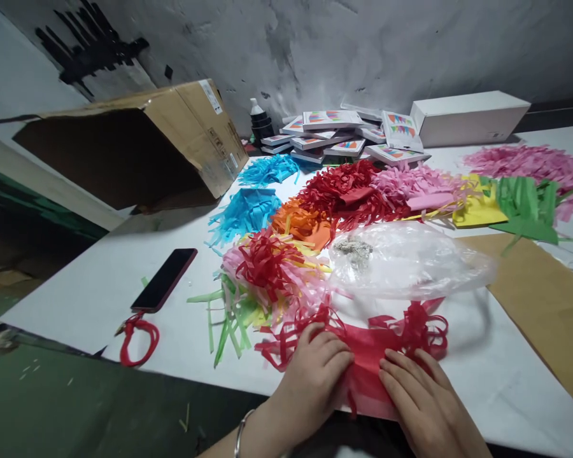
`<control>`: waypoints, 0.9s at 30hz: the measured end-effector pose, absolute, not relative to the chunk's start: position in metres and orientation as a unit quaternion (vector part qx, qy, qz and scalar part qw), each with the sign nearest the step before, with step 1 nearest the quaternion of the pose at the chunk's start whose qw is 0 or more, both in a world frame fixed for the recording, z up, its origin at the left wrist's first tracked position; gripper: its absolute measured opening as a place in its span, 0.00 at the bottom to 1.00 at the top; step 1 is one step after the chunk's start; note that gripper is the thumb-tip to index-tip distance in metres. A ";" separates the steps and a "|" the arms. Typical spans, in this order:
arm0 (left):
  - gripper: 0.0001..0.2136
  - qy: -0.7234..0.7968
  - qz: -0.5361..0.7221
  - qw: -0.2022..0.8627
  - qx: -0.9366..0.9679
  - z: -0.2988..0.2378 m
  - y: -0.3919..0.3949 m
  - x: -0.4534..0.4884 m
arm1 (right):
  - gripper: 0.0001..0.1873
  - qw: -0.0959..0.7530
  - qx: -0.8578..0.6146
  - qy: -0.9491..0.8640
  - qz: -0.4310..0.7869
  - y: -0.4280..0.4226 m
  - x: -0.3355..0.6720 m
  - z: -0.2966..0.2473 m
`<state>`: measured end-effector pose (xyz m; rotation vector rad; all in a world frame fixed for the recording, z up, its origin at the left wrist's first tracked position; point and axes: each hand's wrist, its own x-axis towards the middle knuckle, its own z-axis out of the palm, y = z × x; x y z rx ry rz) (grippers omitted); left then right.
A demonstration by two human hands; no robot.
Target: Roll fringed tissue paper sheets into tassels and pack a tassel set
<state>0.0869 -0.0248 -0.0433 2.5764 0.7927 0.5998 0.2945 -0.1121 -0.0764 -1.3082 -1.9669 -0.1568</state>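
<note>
A sheet of red fringed tissue paper (365, 346) lies at the table's near edge, its cut strips curling up at both far corners. My left hand (315, 369) is over its left side, fingers bent together on the paper and the thumb out of sight. On the right side of the sheet rests my right hand (417, 391), its fingers stretched out and slightly apart. Just beyond the sheet is a crumpled clear plastic bag (420, 257) with a greyish bundle (356, 251) inside. Left of it sits a pile of pink and red paper fringe (272, 264).
Further back lie blue fringe (248, 210), red fringe (348, 187), orange fringe (300, 222) and green fringe (528, 207). A phone (165, 280) with a red cord is at left. Behind stand an open cardboard box (191, 127), stacked flat boxes (332, 119) and a white box (470, 117).
</note>
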 end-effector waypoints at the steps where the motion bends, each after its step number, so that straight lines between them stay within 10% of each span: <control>1: 0.17 0.301 0.226 0.180 0.909 -0.044 -0.020 0.082 | 0.19 0.369 -0.514 -0.773 -0.053 -0.113 0.299 -0.076; 13: 0.28 0.332 0.199 0.125 0.913 -0.005 -0.022 0.059 | 0.15 0.374 -0.557 -0.741 -0.014 -0.105 0.293 -0.066; 19: 0.08 0.269 0.239 0.160 0.919 -0.040 -0.030 0.101 | 0.13 0.369 -0.588 -0.719 -0.030 -0.106 0.290 -0.062; 27: 0.11 0.274 0.225 0.186 0.916 -0.046 -0.022 0.093 | 0.13 0.196 -0.678 -0.683 -0.190 -0.129 0.395 -0.080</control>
